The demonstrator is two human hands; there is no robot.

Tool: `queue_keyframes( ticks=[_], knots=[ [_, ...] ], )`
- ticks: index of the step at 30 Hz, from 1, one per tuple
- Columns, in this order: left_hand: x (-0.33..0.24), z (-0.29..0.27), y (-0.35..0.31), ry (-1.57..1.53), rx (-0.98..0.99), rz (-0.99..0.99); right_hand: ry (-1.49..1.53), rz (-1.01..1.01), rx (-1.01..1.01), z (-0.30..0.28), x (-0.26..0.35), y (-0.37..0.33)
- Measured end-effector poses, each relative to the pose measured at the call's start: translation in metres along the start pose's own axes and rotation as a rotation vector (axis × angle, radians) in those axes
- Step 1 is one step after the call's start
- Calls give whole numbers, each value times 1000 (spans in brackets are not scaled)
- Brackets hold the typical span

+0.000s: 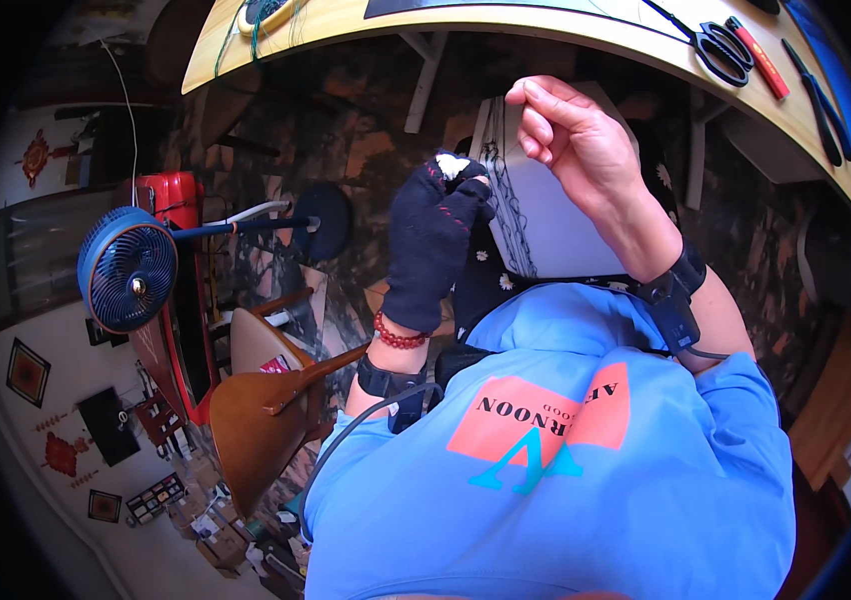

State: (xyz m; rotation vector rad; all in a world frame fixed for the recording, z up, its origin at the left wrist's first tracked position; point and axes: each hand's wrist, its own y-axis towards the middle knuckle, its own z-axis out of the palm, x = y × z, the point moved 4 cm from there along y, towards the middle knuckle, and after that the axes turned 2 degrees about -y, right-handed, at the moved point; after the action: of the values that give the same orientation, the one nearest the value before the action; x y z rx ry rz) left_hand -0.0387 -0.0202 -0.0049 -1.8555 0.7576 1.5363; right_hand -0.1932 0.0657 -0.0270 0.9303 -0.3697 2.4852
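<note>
My left hand [434, 235], in a black glove that leaves the fingertips bare, is closed over the left side of my lap. At its fingertips shows a small white piece [452, 165], too small to name. My right hand [581, 145] is raised over the lap with thumb and forefinger pinched together; whatever lies between them cannot be made out. Beneath both hands a pale grey board [571, 235] rests on my lap. Dark tangled threads [508, 195] run along its left side, close to the left hand.
Beyond my hands curves a wooden table [336, 40]. On it lie black scissors [721, 55], a red-orange tool [761, 62], dark-handled pliers or snips [818, 105] and a thread-wound item [266, 15]. To the left stand a blue fan [131, 270] and a brown chair [261, 425].
</note>
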Motion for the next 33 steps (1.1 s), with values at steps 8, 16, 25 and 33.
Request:
queue_keyframes(
  ticks=[8, 16, 25, 33],
  knots=[
    [20, 1, -2, -138, 51, -157, -45, -8, -40, -6, 1, -3],
    [-4, 2, -18, -310, 61, -208, -64, 30, -21, -18, 6, -13],
    [-13, -5, -27, -315, 142, -195, -249, 49, -46, -25, 6, -21],
    [-26, -7, -37, -214, 119, -182, -598, -38, 7, -1, 17, -36]
  ],
)
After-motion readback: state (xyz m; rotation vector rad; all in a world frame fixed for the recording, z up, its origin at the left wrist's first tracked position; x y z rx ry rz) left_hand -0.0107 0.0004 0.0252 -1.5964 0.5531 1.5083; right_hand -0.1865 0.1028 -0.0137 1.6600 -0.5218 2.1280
